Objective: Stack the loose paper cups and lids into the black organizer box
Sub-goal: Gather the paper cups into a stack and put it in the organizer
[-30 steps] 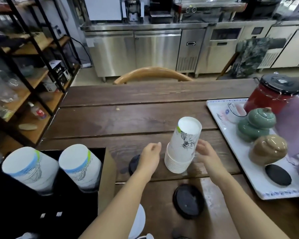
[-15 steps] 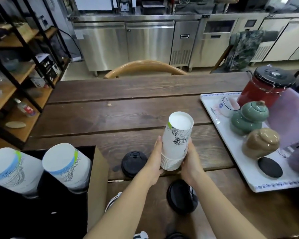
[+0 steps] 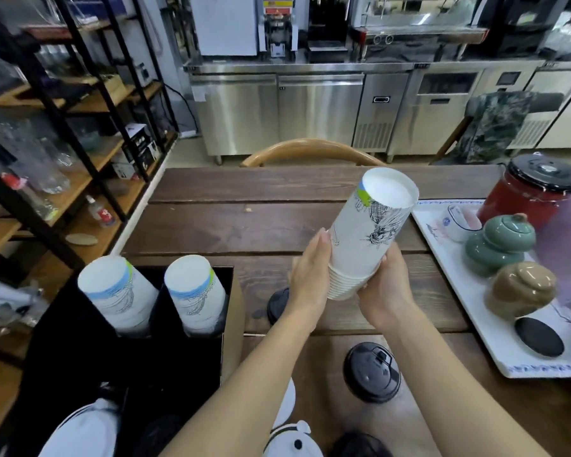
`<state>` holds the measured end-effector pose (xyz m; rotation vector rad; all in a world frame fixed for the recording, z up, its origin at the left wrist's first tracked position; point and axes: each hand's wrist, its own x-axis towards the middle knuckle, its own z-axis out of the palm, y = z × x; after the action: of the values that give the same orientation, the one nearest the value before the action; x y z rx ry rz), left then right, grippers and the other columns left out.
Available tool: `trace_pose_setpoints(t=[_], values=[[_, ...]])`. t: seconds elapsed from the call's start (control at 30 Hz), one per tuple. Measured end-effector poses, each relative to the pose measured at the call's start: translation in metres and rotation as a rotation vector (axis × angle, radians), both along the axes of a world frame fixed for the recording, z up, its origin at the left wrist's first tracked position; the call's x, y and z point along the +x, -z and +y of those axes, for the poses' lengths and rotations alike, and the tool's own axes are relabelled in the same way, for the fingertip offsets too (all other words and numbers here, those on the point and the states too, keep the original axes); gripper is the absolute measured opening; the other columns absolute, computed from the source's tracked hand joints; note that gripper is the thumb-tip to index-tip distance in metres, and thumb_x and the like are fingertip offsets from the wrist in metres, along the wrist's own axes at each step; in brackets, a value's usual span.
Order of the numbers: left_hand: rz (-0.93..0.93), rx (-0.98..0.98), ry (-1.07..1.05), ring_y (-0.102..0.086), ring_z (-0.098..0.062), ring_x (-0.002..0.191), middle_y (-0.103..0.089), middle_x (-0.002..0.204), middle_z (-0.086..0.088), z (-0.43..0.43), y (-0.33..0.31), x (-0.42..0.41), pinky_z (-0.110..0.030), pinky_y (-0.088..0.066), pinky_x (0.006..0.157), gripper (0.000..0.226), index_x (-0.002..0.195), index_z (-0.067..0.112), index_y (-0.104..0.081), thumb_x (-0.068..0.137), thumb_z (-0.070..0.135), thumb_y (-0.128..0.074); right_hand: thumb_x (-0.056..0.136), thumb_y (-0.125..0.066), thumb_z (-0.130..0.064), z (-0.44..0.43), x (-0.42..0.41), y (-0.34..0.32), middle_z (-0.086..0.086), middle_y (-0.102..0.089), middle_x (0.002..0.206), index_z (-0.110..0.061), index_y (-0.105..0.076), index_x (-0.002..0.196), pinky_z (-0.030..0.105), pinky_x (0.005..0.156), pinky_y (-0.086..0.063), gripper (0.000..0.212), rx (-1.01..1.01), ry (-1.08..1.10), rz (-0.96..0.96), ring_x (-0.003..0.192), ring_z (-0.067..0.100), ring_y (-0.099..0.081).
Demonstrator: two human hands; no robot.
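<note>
At nine o'clock, black organizer box (image 3: pixel 122 351), lower part cut off. At centre, inverted cup stack (image 3: pixel 366 239), tilted toward one o'clock, clamped at its rims between left hand (image 3: pixel 309 278) and right hand (image 3: pixel 384 288). Judged light, crushable; hold rims. One black lid (image 3: pixel 277 305) partly hidden.

White tray (image 3: pixel 485 328) (right): red kettle (image 3: pixel 521 196); green jar (image 3: pixel 498 239)

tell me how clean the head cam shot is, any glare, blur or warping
Head view: wide-angle warping bends the shelf posts and steel counter; bright glare off the brown jar and green jar; the cup stack between both hands is sharp, the bottom edge of the frame blurred.
</note>
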<state>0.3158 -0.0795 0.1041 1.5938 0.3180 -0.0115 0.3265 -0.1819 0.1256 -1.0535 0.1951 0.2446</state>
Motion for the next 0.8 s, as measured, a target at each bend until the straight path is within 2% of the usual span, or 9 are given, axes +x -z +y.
trace_pose_setpoints(t=[0.03, 0.1, 0.17, 0.27, 0.37, 0.5, 0.6, 0.7, 0.8], values=[[-0.039, -0.001, -0.020, -0.042, -0.019, 0.131, -0.058, 0.131, 0.011, 0.004, -0.010, -0.003, -0.051, -0.030, 0.111, 0.068, 0.120, 0.058, -0.050, 0.065, 0.090, -0.029, 0.097, -0.032, -0.046, 0.004, -0.002, -0.009, -0.007, -0.076, 0.095, -0.024, -0.067, 0.104, 0.015, 0.049, -0.050, 0.042, 0.008, -0.006, -0.015, 0.078, 0.008, -0.071], [-0.101, 0.008, -0.040, -0.044, -0.019, 0.129, -0.061, 0.127, 0.011, 0.012, -0.030, -0.011, -0.050, -0.031, 0.110, 0.063, 0.120, 0.055, -0.052, 0.070, 0.086, -0.029, 0.096, -0.034, -0.046, 0.014, -0.008, -0.026, -0.007, -0.075, 0.098, -0.025, -0.067, 0.105, 0.017, 0.052, -0.051, 0.041, 0.022, -0.017, -0.053, 0.084, 0.010, -0.070], [-0.145, 0.008, -0.069, -0.046, -0.020, 0.128, -0.062, 0.125, 0.013, 0.023, -0.046, -0.019, -0.049, -0.031, 0.110, 0.059, 0.119, 0.053, -0.054, 0.074, 0.081, -0.028, 0.096, -0.033, -0.047, 0.026, -0.014, -0.042, -0.005, -0.074, 0.104, -0.024, -0.067, 0.108, 0.025, 0.067, -0.054, 0.043, 0.030, -0.024, -0.091, 0.095, 0.015, -0.070], [-0.183, -0.021, -0.108, -0.046, -0.019, 0.129, -0.059, 0.130, 0.016, 0.044, -0.069, -0.033, -0.050, -0.031, 0.111, 0.063, 0.120, 0.054, -0.051, 0.070, 0.084, -0.028, 0.096, -0.032, -0.048, 0.048, -0.025, -0.067, 0.000, -0.070, 0.119, -0.020, -0.062, 0.122, 0.037, 0.091, -0.050, 0.049, 0.044, -0.075, -0.141, 0.110, 0.020, -0.065], [-0.203, -0.050, -0.190, -0.048, -0.013, 0.128, -0.056, 0.134, 0.016, 0.069, -0.089, -0.050, -0.047, -0.036, 0.109, 0.062, 0.121, 0.051, -0.052, 0.070, 0.079, -0.031, 0.095, -0.032, -0.052, 0.072, -0.035, -0.087, -0.001, -0.066, 0.125, -0.023, -0.060, 0.125, 0.043, 0.103, -0.043, 0.050, 0.027, -0.156, -0.169, 0.117, 0.020, -0.061], [-0.197, -0.056, -0.300, -0.049, -0.018, 0.127, -0.061, 0.129, 0.015, 0.107, -0.109, -0.070, -0.048, -0.035, 0.109, 0.057, 0.111, 0.056, -0.055, 0.064, 0.080, -0.033, 0.088, -0.033, -0.064, 0.111, -0.047, -0.098, -0.009, -0.065, 0.127, -0.034, -0.060, 0.123, 0.049, 0.110, -0.035, 0.053, -0.073, -0.259, -0.149, 0.120, 0.018, -0.058], [-0.187, -0.067, -0.380, -0.053, -0.016, 0.123, -0.063, 0.126, 0.012, 0.131, -0.120, -0.085, -0.046, -0.037, 0.108, 0.050, 0.099, 0.053, -0.062, 0.064, 0.077, -0.035, 0.088, -0.034, -0.064, 0.137, -0.058, -0.105, -0.012, -0.069, 0.119, -0.037, -0.065, 0.115, 0.044, 0.107, -0.038, 0.050, -0.097, -0.290, -0.102, 0.116, 0.016, -0.060], [-0.173, -0.089, -0.388, -0.055, -0.017, 0.119, -0.063, 0.125, 0.010, 0.147, -0.121, -0.097, -0.046, -0.041, 0.105, 0.039, 0.093, 0.047, -0.063, 0.077, 0.069, -0.035, 0.092, -0.036, -0.058, 0.156, -0.067, -0.110, -0.014, -0.075, 0.100, -0.030, -0.071, 0.102, 0.029, 0.080, -0.048, 0.046, -0.064, -0.322, -0.056, 0.096, 0.008, -0.066], [-0.120, -0.110, -0.379, -0.055, -0.016, 0.117, -0.061, 0.125, 0.010, 0.161, -0.110, -0.102, -0.045, -0.041, 0.106, 0.036, 0.091, 0.043, -0.060, 0.086, 0.063, -0.031, 0.092, -0.039, -0.055, 0.168, -0.070, -0.104, -0.012, -0.075, 0.095, -0.027, -0.070, 0.101, 0.025, 0.067, -0.047, 0.043, -0.043, -0.317, -0.007, 0.082, 0.004, -0.068]])
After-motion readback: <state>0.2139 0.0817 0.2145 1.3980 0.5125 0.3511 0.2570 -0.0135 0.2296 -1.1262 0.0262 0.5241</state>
